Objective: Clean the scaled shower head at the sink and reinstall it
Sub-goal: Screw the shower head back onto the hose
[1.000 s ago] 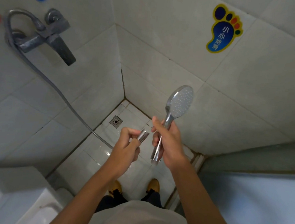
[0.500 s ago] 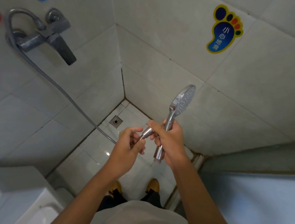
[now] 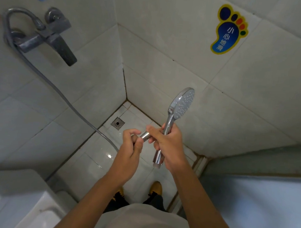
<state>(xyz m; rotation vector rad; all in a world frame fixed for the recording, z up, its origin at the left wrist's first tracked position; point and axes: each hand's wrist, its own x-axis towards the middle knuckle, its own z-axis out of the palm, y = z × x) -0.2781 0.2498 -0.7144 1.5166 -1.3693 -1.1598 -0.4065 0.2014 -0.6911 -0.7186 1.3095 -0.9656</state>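
the right hand point(image 3: 169, 144) is gripping the handle of the chrome shower head point(image 3: 180, 105), face tilted up near the tiled wall, its thumb reaching to the hose nut point(image 3: 145, 136). the left hand point(image 3: 130, 148) is pinching that nut, hiding where the grey hose point(image 3: 58, 90) is joining it. the hose is running up to the wall faucet point(image 3: 49, 34). a floor drain point(image 3: 117, 123) is sitting in the corner; the handle's lower end is blurred. since a second ago, the hands have come together.
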